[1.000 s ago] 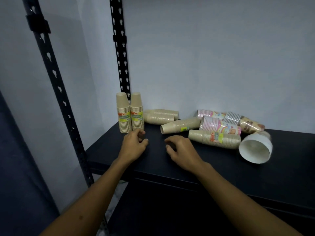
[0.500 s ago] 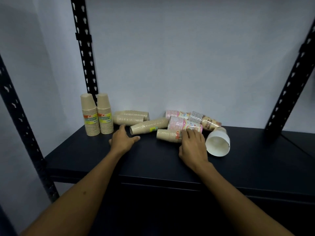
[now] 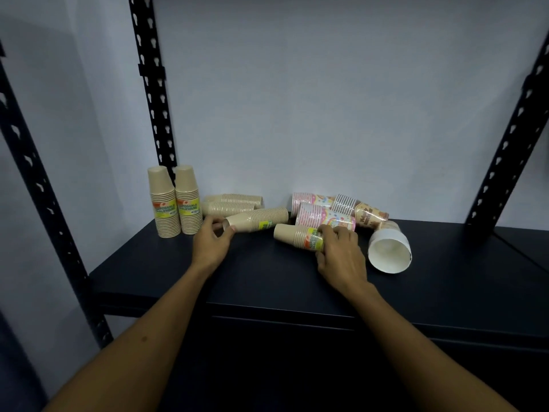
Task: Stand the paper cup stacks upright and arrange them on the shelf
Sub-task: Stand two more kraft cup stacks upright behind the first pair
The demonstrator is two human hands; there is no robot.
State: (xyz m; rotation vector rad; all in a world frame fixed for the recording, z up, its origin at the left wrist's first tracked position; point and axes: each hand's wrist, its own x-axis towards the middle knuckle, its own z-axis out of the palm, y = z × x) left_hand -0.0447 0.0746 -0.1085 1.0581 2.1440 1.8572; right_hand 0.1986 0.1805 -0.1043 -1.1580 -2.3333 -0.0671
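On the dark shelf [image 3: 297, 281], two kraft cup stacks [image 3: 175, 203] stand upright side by side at the back left, close to the black slotted upright [image 3: 154, 93]. Just right of them two more kraft stacks [image 3: 231, 205] lie on their sides against the wall. In front of those lies a longer kraft stack [image 3: 258, 220], and the left hand [image 3: 212, 242] pinches its near end with curled fingers. The right hand [image 3: 341, 254] wraps around a shorter lying kraft stack [image 3: 297, 236] with a yellow label. Behind it, pink patterned stacks [image 3: 320, 212] and a striped brown stack [image 3: 361, 208] lie jumbled, touching one another. A white cup stack [image 3: 389, 254] lies just right of the right hand, mouth toward the camera. The shelf's front strip and the stretch to the right upright [image 3: 511, 129] lie open.
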